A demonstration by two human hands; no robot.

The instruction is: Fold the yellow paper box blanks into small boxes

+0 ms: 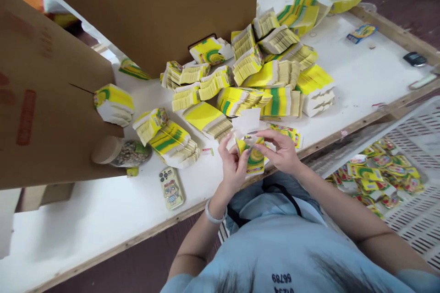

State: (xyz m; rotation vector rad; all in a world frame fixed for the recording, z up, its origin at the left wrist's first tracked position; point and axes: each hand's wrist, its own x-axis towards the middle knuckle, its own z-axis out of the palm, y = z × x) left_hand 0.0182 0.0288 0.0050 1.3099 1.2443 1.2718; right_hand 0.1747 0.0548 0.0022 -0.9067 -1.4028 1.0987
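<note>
Both hands hold one small yellow and green printed carton (pixel 253 155) just above the near edge of the white table (pixel 103 210). My left hand (pixel 233 165) grips its left side with thumb and fingers; a pale bracelet circles that wrist. My right hand (pixel 280 149) pinches the top right of the carton from above. A white flap stands up behind the carton. Several bundles of the same flat yellow cartons (pixel 261 73) lie heaped on the table beyond the hands.
Large brown cardboard boxes (pixel 51 114) stand at the left and back. A phone in a cartoon case (pixel 171 187) and a lidded jar (pixel 122 152) lie left of the hands. A white slotted crate (pixel 417 219) with several folded cartons sits lower right.
</note>
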